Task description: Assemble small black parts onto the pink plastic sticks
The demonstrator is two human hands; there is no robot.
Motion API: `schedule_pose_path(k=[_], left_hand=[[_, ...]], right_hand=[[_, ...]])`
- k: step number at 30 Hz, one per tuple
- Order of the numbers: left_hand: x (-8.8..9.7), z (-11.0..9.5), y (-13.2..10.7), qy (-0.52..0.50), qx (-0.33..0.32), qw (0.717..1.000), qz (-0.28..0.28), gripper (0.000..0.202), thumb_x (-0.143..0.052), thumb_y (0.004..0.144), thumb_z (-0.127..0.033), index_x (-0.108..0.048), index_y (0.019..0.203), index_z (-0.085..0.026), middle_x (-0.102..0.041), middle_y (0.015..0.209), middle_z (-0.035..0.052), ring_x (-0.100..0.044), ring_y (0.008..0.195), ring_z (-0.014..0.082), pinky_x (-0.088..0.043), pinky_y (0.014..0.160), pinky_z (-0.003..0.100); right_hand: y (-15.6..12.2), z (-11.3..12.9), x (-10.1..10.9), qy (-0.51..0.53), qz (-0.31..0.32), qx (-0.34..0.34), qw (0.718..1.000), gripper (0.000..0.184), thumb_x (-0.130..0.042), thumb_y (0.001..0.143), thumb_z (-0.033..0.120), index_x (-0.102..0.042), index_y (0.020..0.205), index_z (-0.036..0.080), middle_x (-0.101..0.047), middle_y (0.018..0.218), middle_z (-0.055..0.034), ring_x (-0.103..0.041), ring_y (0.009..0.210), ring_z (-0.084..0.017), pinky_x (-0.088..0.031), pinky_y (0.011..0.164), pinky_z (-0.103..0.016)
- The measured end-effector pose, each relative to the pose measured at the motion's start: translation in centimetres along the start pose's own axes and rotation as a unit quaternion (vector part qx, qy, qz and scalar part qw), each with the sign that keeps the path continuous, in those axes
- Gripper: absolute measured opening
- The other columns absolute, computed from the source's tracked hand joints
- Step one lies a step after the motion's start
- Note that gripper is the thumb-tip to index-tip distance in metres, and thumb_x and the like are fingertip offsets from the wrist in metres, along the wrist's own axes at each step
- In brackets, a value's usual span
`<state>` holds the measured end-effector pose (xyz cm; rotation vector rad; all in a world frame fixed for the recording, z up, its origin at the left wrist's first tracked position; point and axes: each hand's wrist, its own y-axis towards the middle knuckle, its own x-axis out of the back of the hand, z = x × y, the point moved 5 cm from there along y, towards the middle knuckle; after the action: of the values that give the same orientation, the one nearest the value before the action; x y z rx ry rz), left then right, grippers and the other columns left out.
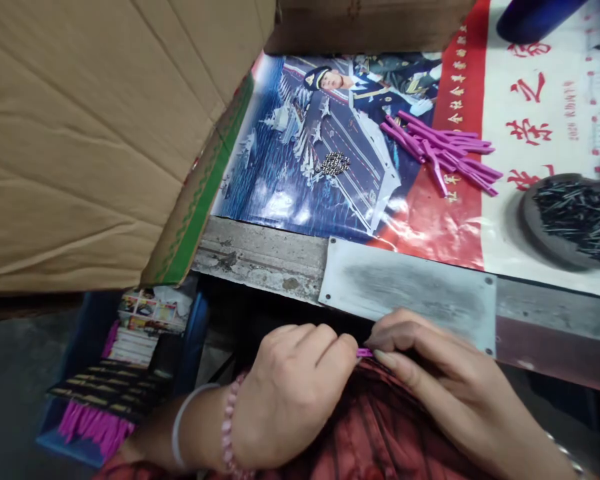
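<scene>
Head view looks down on two hands meeting just below the near edge of the surface [260, 257], over a lap in red patterned cloth. The left hand [290, 393] is curled nearly closed, and the right hand [430, 373] has its fingers drawn together; between their fingertips sits a small magenta plastic piece [364, 352], pinched from both sides. Only a short stub of it shows, so its full length is hidden; what shows has its long axis roughly level, left to right, from one hand toward the other.

As for progress, I judge the work to be mid-run. A loose pile of magenta plastic strips [443, 150] lies on the poster covering the surface, well apart from the hands, their long axes mostly slanting from upper left down to the right. A small heap of metal beads [334, 163] sits near the poster's middle, and a round dish of dark pins [575, 217] lies at the right. Down at the left, a blue bin [60, 443] holds more magenta pieces bundled together, which I take to be finished ones. A cardboard box [90, 133] fills the upper left.
</scene>
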<state>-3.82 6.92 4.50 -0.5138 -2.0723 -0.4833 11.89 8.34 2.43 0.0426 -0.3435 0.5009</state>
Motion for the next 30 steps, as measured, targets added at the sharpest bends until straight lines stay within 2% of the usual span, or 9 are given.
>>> schedule_pose_path(k=[7,9,12,16,20,26,30], left_hand=[[0.2,-0.5,0.2,0.061,-0.051,0.997,-0.018,0.021,-0.048,0.097,-0.008,-0.068,0.090,-0.011,-0.061,0.066,0.0014,-0.055,0.057,0.0189,-0.039,0.053,0.034],[0.4,-0.4,0.3,0.052,-0.056,0.997,-0.023,0.021,-0.048,0.098,-0.008,-0.068,0.091,-0.010,-0.062,0.065,0.0016,-0.056,0.056,0.0188,-0.039,0.052,0.034],[0.8,-0.3,0.4,0.041,-0.058,0.997,-0.034,0.018,-0.052,0.097,-0.008,-0.069,0.096,-0.009,-0.063,0.066,0.0017,-0.056,0.056,0.0186,-0.039,0.052,0.034],[1.0,0.0,0.5,0.034,-0.064,0.996,-0.042,0.016,-0.053,0.096,-0.008,-0.069,0.096,-0.008,-0.063,0.066,0.0021,-0.057,0.056,0.0185,-0.040,0.050,0.034],[0.9,0.3,0.6,0.030,-0.074,0.996,-0.045,0.018,-0.051,0.096,-0.007,-0.069,0.095,-0.007,-0.064,0.066,0.0027,-0.058,0.056,0.0186,-0.043,0.051,0.034],[0.9,1.0,0.4,0.017,-0.059,0.995,-0.078,0.018,-0.050,0.098,-0.011,-0.068,0.102,-0.009,-0.069,0.072,0.0038,-0.062,0.058,0.0187,-0.044,0.052,0.033],[1.2,1.7,0.3,-0.019,-0.056,0.995,-0.077,0.020,-0.048,0.100,-0.011,-0.067,0.103,-0.009,-0.069,0.072,0.0040,-0.062,0.059,0.0186,-0.045,0.054,0.033]], right_hand=[[-0.7,0.5,-0.6,-0.102,-0.008,0.082,0.991,0.015,-0.052,0.099,0.009,-0.062,0.106,0.020,-0.065,0.097,-0.0053,-0.064,0.089,-0.015,-0.053,0.080,-0.025],[-0.6,0.3,-0.3,-0.099,0.006,0.063,0.993,0.015,-0.055,0.100,0.015,-0.061,0.111,0.022,-0.066,0.103,-0.0051,-0.066,0.095,-0.016,-0.054,0.084,-0.025],[-0.4,-0.2,0.5,-0.072,0.016,0.010,0.997,0.020,-0.064,0.097,0.026,-0.058,0.116,0.026,-0.068,0.103,-0.0018,-0.068,0.092,-0.015,-0.056,0.078,-0.021],[-0.1,-0.5,0.6,-0.027,0.042,-0.022,0.998,0.003,-0.057,0.101,0.026,-0.059,0.099,0.026,-0.067,0.091,0.0020,-0.066,0.082,-0.013,-0.054,0.073,-0.020],[0.0,-0.8,0.0,-0.023,0.054,-0.049,0.997,0.016,-0.049,0.103,0.023,-0.054,0.088,0.024,-0.063,0.084,0.0022,-0.062,0.075,-0.012,-0.050,0.069,-0.022],[0.3,-0.8,-0.2,-0.050,0.069,-0.086,0.993,0.022,-0.047,0.104,0.030,-0.052,0.084,0.023,-0.060,0.078,0.0022,-0.059,0.071,-0.013,-0.047,0.067,-0.024],[1.4,-0.5,-0.5,-0.050,0.075,-0.117,0.989,0.027,-0.045,0.104,0.035,-0.051,0.081,0.023,-0.059,0.075,0.0021,-0.058,0.070,-0.013,-0.047,0.065,-0.024]])
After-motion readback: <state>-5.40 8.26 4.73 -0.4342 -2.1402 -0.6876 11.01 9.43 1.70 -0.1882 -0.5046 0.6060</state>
